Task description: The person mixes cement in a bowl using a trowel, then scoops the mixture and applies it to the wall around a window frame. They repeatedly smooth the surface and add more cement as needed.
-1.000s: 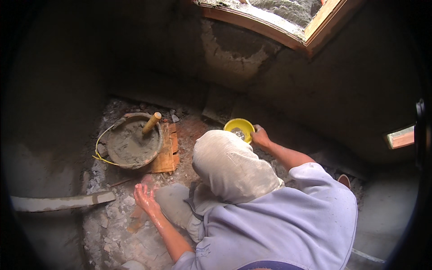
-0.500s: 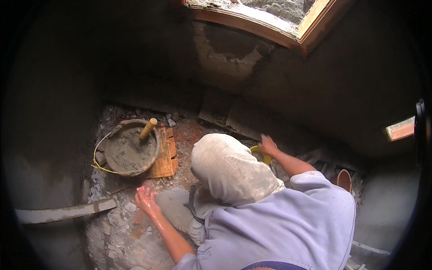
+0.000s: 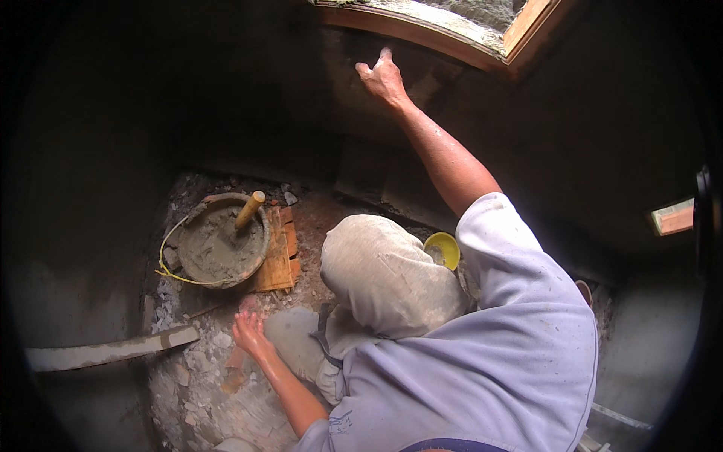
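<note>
My right hand [image 3: 384, 77] is stretched up against the dark wall below the window. Its thumb and a finger stand apart, and nothing shows in it; the other fingers are partly hidden. Low on the left, my left hand [image 3: 251, 334] has its wet fingers spread, beside my left knee and just below a wooden board [image 3: 277, 260]. A bucket [image 3: 265, 252] of grey mortar [image 3: 215, 245] stands next to that board. From the mortar sticks a tool with a round wooden handle [image 3: 249, 210]. Beyond my right knee sits a yellow bowl [image 3: 452, 251], partly covered by the knee.
A wooden window frame [image 3: 422, 28] is set in the wall above. Rubble and broken pieces [image 3: 199, 377] cover the floor on the left, where a long pale bar [image 3: 113, 354] juts in. A reddish-brown rim [image 3: 584, 292] peeks out behind my right shoulder.
My right hand has left the yellow bowl and gone up to the wall under the window. The bowl is now more visible. My left hand has stayed nearly where it was.
</note>
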Demonstrator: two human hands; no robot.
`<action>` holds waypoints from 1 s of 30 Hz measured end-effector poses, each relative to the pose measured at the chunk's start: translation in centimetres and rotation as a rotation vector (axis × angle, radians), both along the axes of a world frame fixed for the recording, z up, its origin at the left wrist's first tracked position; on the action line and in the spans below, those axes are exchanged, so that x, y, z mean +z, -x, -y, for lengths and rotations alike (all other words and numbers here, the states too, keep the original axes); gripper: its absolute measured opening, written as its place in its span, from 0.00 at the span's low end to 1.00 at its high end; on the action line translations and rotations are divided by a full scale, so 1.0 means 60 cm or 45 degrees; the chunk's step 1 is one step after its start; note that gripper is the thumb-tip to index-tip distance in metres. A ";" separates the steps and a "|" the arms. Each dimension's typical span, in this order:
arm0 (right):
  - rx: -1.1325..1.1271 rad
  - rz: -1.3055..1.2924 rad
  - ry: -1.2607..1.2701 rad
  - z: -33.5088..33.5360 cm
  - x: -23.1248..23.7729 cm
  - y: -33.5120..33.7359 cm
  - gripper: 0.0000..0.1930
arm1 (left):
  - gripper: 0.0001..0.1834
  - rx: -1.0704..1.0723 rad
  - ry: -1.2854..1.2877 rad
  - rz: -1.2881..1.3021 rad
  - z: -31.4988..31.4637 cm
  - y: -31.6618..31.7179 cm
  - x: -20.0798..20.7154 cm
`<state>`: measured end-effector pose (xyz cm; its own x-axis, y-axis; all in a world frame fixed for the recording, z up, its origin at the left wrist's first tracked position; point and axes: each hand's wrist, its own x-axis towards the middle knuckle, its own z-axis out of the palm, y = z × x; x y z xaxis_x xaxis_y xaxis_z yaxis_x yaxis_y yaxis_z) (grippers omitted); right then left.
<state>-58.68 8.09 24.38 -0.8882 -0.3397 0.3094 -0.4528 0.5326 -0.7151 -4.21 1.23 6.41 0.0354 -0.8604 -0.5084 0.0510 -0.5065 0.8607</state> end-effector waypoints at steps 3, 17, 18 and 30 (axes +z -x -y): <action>-0.040 0.030 0.068 0.008 0.004 -0.012 0.42 | 0.27 0.005 -0.044 0.029 -0.010 -0.022 -0.006; -0.091 -0.188 -0.246 0.024 0.039 -0.010 0.30 | 0.31 0.030 -0.066 0.049 -0.013 -0.032 -0.019; -0.094 -0.221 -0.279 0.023 0.041 -0.007 0.28 | 0.31 0.029 -0.072 0.051 -0.011 -0.029 -0.020; 0.610 0.081 -0.477 0.022 -0.108 -0.167 0.17 | 0.31 0.080 -0.025 0.009 -0.009 -0.023 -0.008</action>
<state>-48.67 6.79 17.91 -0.6227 -0.7812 0.0430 -0.6664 0.5008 -0.5524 -2.85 1.76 5.96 0.0932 -0.8461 -0.5248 0.0770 -0.5194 0.8510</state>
